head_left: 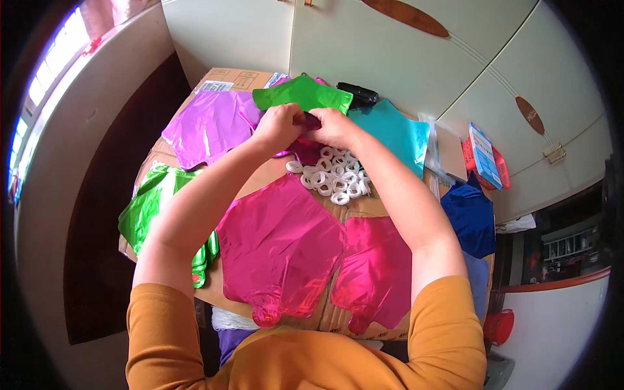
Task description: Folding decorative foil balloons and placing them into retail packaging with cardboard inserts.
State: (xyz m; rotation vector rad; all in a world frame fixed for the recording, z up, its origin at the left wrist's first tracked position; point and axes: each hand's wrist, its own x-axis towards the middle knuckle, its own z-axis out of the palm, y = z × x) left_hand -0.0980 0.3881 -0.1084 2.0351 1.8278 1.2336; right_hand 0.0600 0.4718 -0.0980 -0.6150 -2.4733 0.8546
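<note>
Both my hands meet at the far middle of the cardboard surface, closed on a dark magenta foil balloon (308,151), flat and partly hidden by the fingers. My left hand (281,125) grips it from the left, and my right hand (333,127) pinches it from the right. Just below them lies a heap of small white ribbon coils (335,175). A flat green foil balloon (302,93) lies right behind my hands. Nearer to me, two flat magenta foil balloons, a larger one (283,240) and another (377,266), rest side by side.
A lilac foil sheet (208,130) and shiny green foil (146,201) lie on the left. Teal foil (393,133) and dark blue foil (468,211) are on the right. A black object (357,94) and a red basket (499,169) stand by the pale cabinet (390,58).
</note>
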